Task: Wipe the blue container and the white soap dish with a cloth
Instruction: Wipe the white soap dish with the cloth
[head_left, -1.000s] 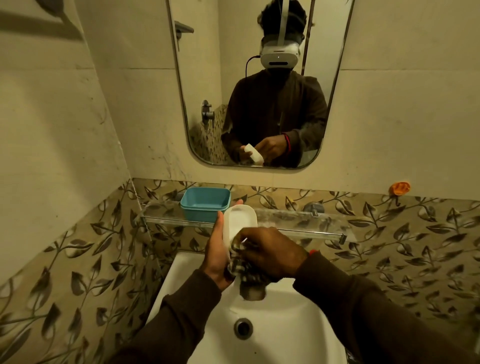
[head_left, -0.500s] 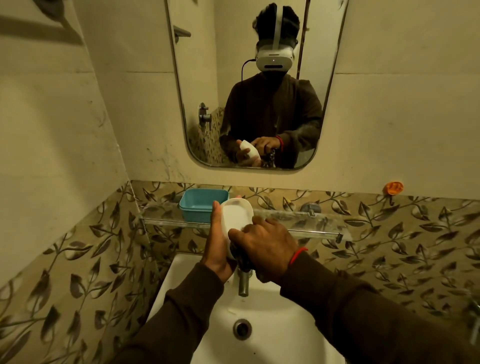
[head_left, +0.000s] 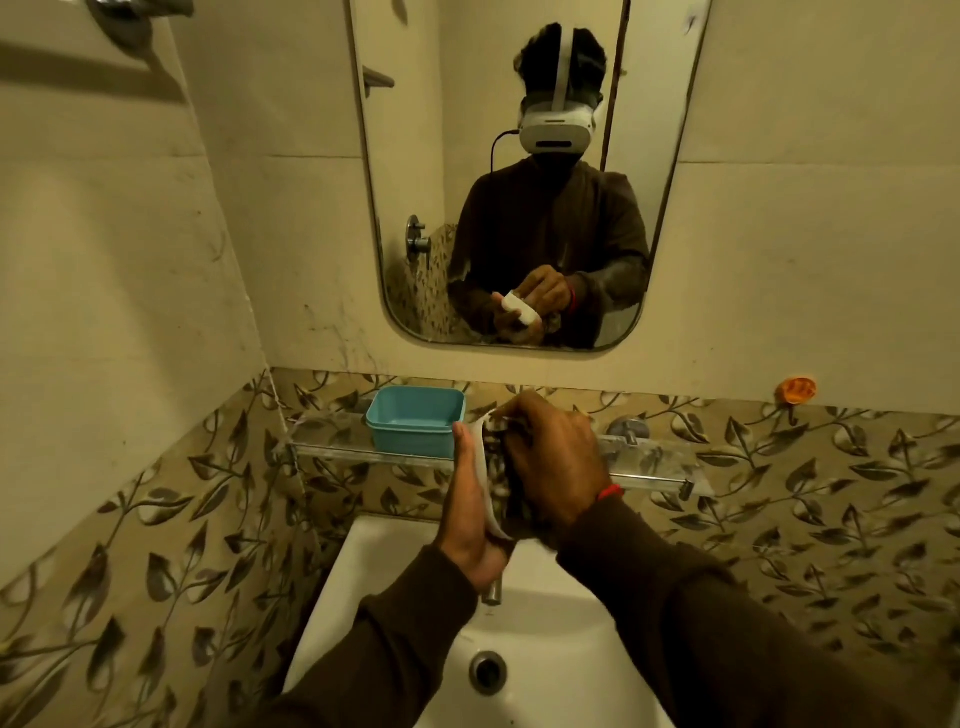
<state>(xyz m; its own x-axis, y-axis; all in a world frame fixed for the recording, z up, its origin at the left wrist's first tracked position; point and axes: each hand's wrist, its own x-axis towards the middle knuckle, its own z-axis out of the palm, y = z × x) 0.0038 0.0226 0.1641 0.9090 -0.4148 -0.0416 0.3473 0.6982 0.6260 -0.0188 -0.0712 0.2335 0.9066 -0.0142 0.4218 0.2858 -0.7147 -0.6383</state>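
My left hand (head_left: 470, 512) holds the white soap dish (head_left: 484, 474) upright and edge-on above the sink. My right hand (head_left: 553, 460) grips a dark patterned cloth (head_left: 500, 480) and presses it into the dish's hollow, covering most of it. The blue container (head_left: 414, 427) stands open and upright on the glass shelf (head_left: 649, 470), just left of my hands. The mirror reflects both hands with the dish between them.
A white sink (head_left: 545, 644) with its drain (head_left: 487, 671) lies below my hands, and the tap spout (head_left: 492, 590) pokes out under my left wrist. A mirror (head_left: 519, 171) hangs above the shelf. An orange hook (head_left: 795, 389) sticks to the right wall tiles.
The dish has turned from facing me to edge-on. My right hand with the cloth has moved up over the dish's inside, hiding the dish's white face.
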